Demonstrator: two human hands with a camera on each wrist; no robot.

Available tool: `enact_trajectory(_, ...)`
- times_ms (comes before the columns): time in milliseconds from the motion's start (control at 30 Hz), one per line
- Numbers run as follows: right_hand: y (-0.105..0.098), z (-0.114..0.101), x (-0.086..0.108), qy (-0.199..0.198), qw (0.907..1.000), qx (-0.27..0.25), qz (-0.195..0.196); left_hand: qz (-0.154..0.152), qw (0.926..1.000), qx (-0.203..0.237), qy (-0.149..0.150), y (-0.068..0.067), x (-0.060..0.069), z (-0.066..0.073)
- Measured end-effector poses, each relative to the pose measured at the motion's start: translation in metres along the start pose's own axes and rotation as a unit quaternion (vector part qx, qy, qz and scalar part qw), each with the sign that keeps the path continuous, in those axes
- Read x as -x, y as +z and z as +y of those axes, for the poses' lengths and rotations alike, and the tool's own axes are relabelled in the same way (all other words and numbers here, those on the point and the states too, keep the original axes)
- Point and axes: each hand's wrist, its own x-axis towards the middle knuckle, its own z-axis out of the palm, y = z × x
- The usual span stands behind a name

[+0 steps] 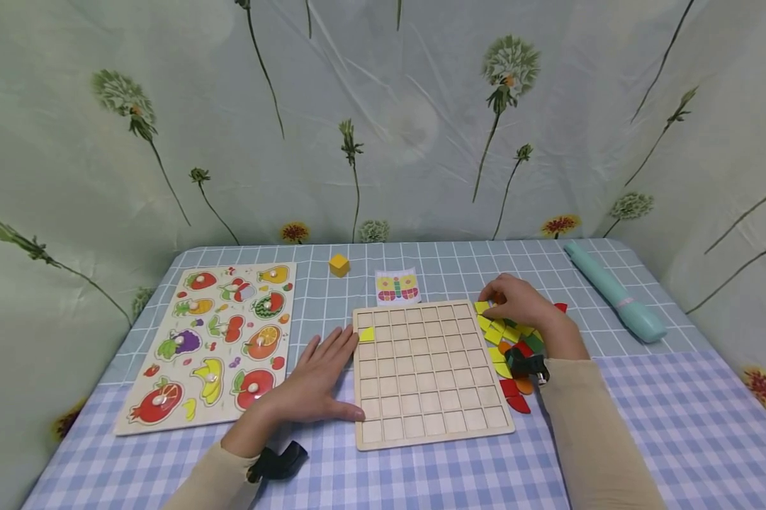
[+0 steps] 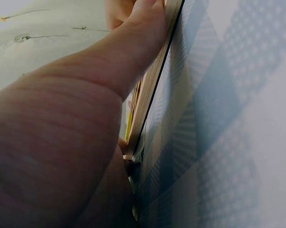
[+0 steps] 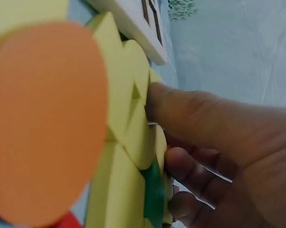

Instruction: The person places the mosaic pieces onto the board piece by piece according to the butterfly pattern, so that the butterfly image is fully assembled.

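Note:
A wooden grid board (image 1: 434,368) lies flat before the person, a yellow square tile (image 1: 366,334) in one cell near its upper left. The left hand (image 1: 319,379) rests spread at the board's left edge, its thumb touching the rim; the left wrist view shows this thumb (image 2: 133,47) against the wooden side. Over a heap of coloured tiles (image 1: 494,333) at the board's right, the right hand (image 1: 523,301) pinches a yellow tile (image 1: 481,307) between thumb and bent fingers. In the right wrist view the thumb (image 3: 180,107) meets yellow pieces; its grip is partly hidden.
A fruit puzzle board (image 1: 217,347) lies at the left. Behind the grid are a small yellow cube (image 1: 339,265) and a butterfly pattern card (image 1: 397,286). A mint-green folded umbrella (image 1: 615,294) lies at the back right. An orange round piece (image 3: 48,123) fills the right wrist view's left.

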Motion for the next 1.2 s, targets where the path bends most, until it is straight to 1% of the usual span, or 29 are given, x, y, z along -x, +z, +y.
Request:
enact_trajectory(233,0.0,0.0,0.001,-0.001,0.9999,0.008,0.011,0.001,1.0,0.001,0.001,0.0,-0.001,0.0)
enact_trajectory(367,0.001,0.001,0.0,0.008,0.9996,0.005,0.026,0.002,1.0,0.005,0.004,0.0,0.0,0.001)
enact_trajectory(467,0.0,0.0,-0.001,0.022,0.9992,-0.003,0.032,0.002,1.0,0.005,0.004,0.0,0.0,0.001)
enact_trajectory(600,-0.003,-0.011,-0.001,0.028,0.9987,-0.008,0.043,0.001,1.0,0.002,0.0,0.0,0.0,0.0)
enact_trajectory(833,-0.003,-0.032,-0.003,0.003,0.997,0.017,0.076,0.002,1.0,0.001,0.0,0.0,0.0,0.002)
enact_trajectory(900,-0.002,-0.037,-0.004,0.004,0.9965,0.017,0.081,0.005,1.0,0.002,0.003,0.0,0.0,0.002)
enact_trajectory(1000,0.001,-0.046,-0.005,0.003,0.9963,0.01,0.086,0.005,1.0,0.0,0.005,0.0,-0.001,0.002)
enact_trajectory(1200,0.008,-0.06,-0.007,-0.011,0.9961,-0.021,0.085,0.002,1.0,-0.003,-0.002,0.0,-0.001,0.002)
